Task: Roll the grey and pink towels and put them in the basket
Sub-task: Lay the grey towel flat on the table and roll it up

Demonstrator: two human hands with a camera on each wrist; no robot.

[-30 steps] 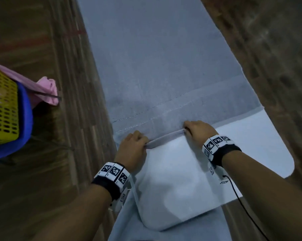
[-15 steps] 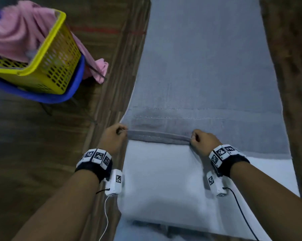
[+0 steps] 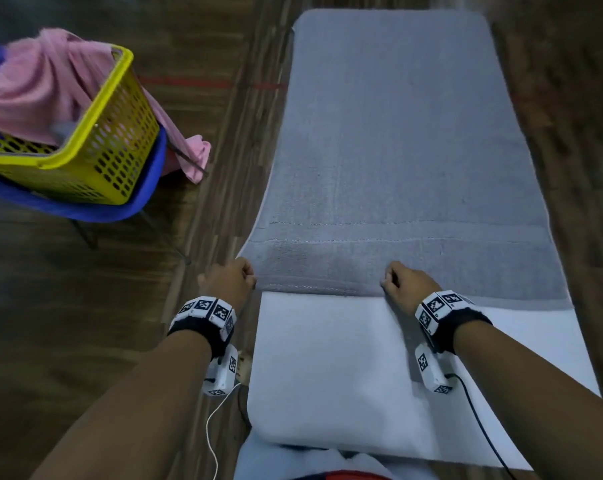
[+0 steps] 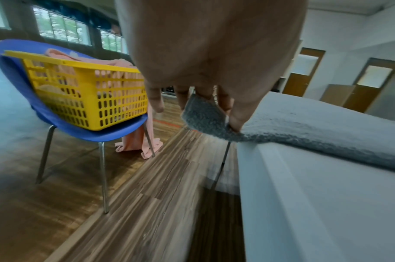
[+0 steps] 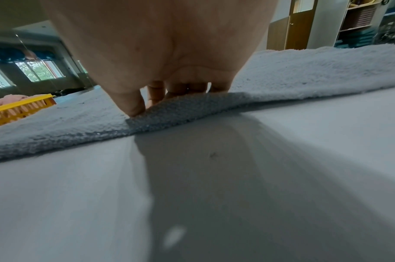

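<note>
Head view: the grey towel (image 3: 397, 150) lies flat along the white surface (image 3: 328, 368); left hand (image 3: 228, 280) and right hand (image 3: 409, 284) grip its near edge. The pink towel (image 3: 33, 84) sits in the yellow basket (image 3: 99, 161) on a blue chair (image 3: 95, 211)

Left wrist view: fingers (image 4: 234, 117) pinch the towel corner

Right wrist view: fingers (image 5: 133, 104) pinch the raised hem

On my left, a strip of open wood floor (image 3: 203, 216) separates the white table (image 3: 328, 358) from the blue chair (image 3: 85, 209). The yellow basket (image 3: 95, 157) fills that chair's seat, with a pink towel (image 3: 43, 84) heaped over its mouth. The grey towel (image 3: 397, 150) covers the tabletop ahead; the near white stretch lies bare.
</note>
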